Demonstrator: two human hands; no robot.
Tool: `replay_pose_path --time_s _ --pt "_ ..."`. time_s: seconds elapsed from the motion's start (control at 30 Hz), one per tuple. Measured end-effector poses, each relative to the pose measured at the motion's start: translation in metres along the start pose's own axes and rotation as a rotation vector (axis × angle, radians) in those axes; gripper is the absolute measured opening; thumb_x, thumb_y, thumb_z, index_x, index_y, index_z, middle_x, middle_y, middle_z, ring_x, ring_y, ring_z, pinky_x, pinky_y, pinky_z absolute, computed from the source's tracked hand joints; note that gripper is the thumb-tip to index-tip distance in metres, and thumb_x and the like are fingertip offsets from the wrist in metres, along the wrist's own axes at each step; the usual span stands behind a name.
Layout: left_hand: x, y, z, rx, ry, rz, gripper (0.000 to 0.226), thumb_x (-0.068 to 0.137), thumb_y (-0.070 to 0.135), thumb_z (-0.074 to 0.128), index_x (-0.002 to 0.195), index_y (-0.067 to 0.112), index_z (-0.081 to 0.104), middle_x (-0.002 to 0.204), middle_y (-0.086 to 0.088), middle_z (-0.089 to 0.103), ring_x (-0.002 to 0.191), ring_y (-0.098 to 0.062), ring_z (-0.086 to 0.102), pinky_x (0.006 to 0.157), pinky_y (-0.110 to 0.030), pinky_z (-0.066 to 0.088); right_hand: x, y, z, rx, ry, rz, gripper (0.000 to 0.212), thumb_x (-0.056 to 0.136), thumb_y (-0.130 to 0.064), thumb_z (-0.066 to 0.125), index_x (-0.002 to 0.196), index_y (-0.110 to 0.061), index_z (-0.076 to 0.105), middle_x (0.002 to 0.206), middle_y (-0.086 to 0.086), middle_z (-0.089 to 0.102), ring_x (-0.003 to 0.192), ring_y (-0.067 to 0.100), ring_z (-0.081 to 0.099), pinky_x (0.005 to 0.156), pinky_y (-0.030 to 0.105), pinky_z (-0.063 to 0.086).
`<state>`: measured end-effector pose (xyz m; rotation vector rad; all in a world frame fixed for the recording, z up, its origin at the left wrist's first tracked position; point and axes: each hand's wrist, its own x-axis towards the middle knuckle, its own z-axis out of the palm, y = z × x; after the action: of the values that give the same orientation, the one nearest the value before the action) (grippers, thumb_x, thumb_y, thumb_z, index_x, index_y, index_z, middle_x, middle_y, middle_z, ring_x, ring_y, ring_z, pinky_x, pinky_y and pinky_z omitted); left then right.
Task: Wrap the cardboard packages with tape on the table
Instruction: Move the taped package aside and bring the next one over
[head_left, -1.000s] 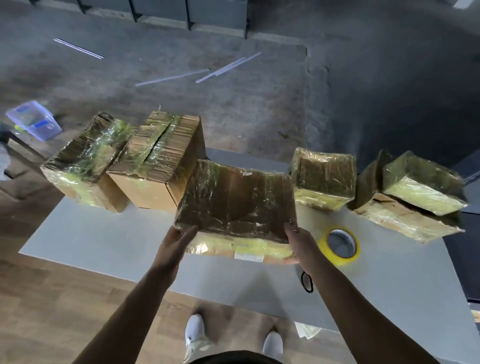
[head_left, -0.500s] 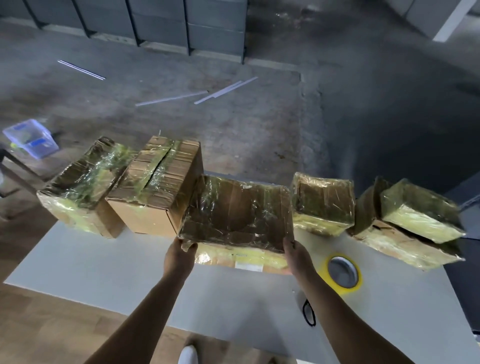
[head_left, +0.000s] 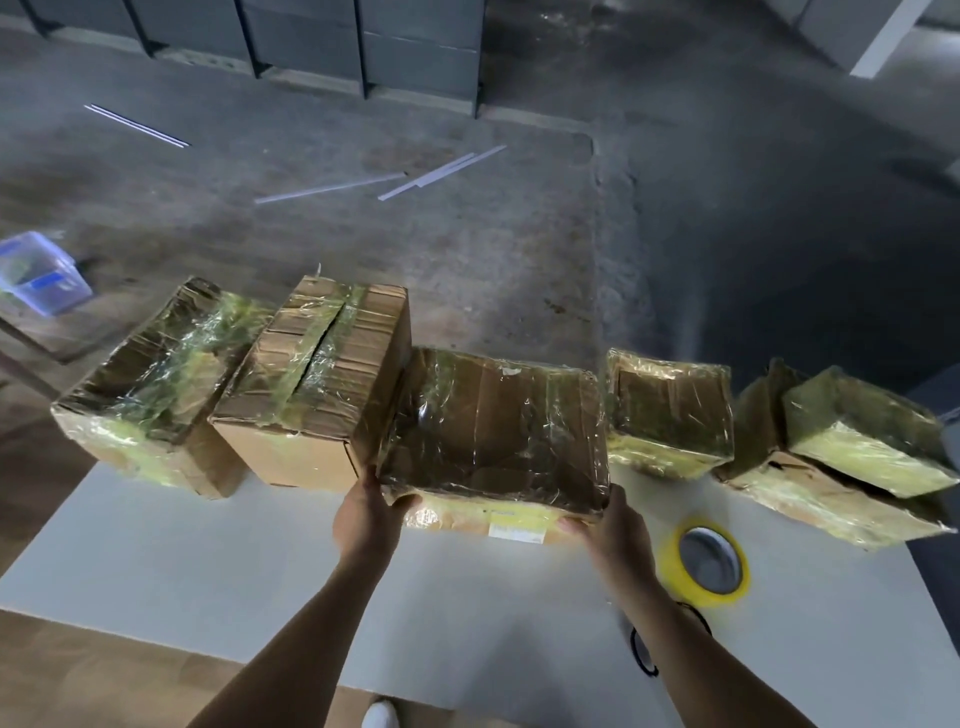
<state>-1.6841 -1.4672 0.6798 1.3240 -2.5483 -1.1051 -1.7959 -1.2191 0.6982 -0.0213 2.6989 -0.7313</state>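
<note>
**Two hands grip a flat brown cardboard package wrapped in clear tape**

Mid-surface, the package lies at the far edge of the white surface. I cannot tell whether it rests there or is lifted. The left hand curls round its near left corner. The right hand clasps its near right corner, thumb on the front face. The package's left side touches a taller taped cardboard box, with a further wrapped box beside that. A small wrapped package sits just to the right, then two stacked wrapped packages. A yellow tape roll lies beside the right hand, and black scissor handles lie by the right forearm.
</note>
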Motion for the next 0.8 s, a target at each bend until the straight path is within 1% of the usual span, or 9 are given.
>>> replay_pose_path --time_s 0.13,0.23,0.33,0.4,0.47,0.53,0.63,0.73,0.8 --pt "0.003 0.005 0.005 -0.006 0.017 -0.021 0.059 0.082 0.034 0.074 0.127 0.004 0.051 0.113 -0.015 0.069 0.102 -0.036 0.064 0.075 -0.038 0.051 0.001 -0.006 0.008 -0.062 0.031 0.010 0.071 0.079 -0.041 0.076 0.125 -0.001 0.041 0.114 0.022 0.063 0.108 0.039 0.059 0.081 0.040 0.047" --pt "0.004 0.005 0.005 -0.036 -0.085 -0.045 0.057 0.085 0.029 0.071 0.130 0.002 0.048 0.118 -0.017 0.066 0.107 -0.035 0.062 0.080 -0.037 0.050 0.000 -0.008 0.010 -0.064 0.033 0.023 0.078 0.081 -0.041 0.074 0.135 -0.002 0.034 0.123 0.023 0.059 0.115 0.038 0.056 0.087 0.039 0.046" --pt "0.004 0.000 -0.001 -0.018 -0.204 -0.014 0.059 0.088 0.029 0.068 0.137 0.006 0.045 0.125 -0.015 0.063 0.115 -0.033 0.059 0.091 -0.037 0.048 -0.006 -0.012 0.011 -0.137 0.035 -0.017 0.092 0.085 -0.036 0.071 0.150 -0.004 0.015 0.137 0.022 0.048 0.124 0.036 0.049 0.098 0.039 0.043" --pt "0.006 -0.002 -0.008 -0.002 -0.221 0.009 0.057 0.090 0.025 0.064 0.138 0.004 0.041 0.126 -0.016 0.061 0.115 -0.033 0.058 0.093 -0.038 0.047 -0.014 -0.018 0.011 -0.269 0.053 -0.042 0.096 0.087 -0.029 0.068 0.153 -0.008 0.001 0.138 0.019 0.042 0.122 0.034 0.050 0.094 0.039 0.045" --pt "0.007 -0.001 -0.016 -0.022 -0.196 0.045 0.056 0.091 0.018 0.060 0.139 0.003 0.036 0.126 -0.018 0.061 0.114 -0.034 0.058 0.092 -0.039 0.047 -0.022 -0.025 0.012 -0.451 0.140 -0.114 0.092 0.085 -0.022 0.066 0.155 -0.016 0.007 0.143 0.016 0.036 0.123 0.033 0.047 0.089 0.040 0.048" --pt "0.002 0.004 -0.022 -0.061 -0.163 0.088 0.060 0.090 0.013 0.057 0.142 0.004 0.030 0.126 -0.019 0.060 0.112 -0.036 0.058 0.089 -0.038 0.047 -0.026 -0.031 0.015 -0.540 0.171 -0.203 0.080 0.083 -0.019 0.065 0.152 -0.022 0.024 0.149 0.015 0.030 0.129 0.035 0.038 0.092 0.044 0.046" --pt "-0.009 0.008 -0.026 -0.105 -0.204 0.133 0.067 0.089 0.007 0.056 0.146 0.006 0.021 0.133 -0.020 0.055 0.112 -0.038 0.058 0.086 -0.035 0.046 -0.029 -0.045 0.019 -0.610 0.047 -0.203 0.065 0.089 -0.027 0.054 0.148 -0.027 0.027 0.152 0.008 0.026 0.136 0.039 0.022 0.104 0.044 0.039" --pt "-0.009 0.013 -0.032 -0.122 -0.279 0.091 0.065 0.091 0.007 0.055 0.145 0.002 0.021 0.139 -0.020 0.049 0.120 -0.038 0.054 0.091 -0.036 0.047 -0.027 -0.058 0.017 -0.655 -0.018 -0.139 0.059 0.092 -0.029 0.050 0.147 -0.027 0.028 0.149 0.007 0.029 0.133 0.042 0.025 0.107 0.048 0.034" --pt "-0.008 0.016 -0.036 -0.113 -0.295 0.078 0.063 0.091 0.009 0.055 0.145 0.002 0.024 0.137 -0.019 0.052 0.119 -0.035 0.055 0.085 -0.031 0.046 -0.024 -0.064 0.010 -0.634 -0.030 -0.121 0.052 0.092 -0.028 0.050 0.142 -0.027 0.036 0.143 0.005 0.037 0.128 0.040 0.033 0.107 0.051 0.033"
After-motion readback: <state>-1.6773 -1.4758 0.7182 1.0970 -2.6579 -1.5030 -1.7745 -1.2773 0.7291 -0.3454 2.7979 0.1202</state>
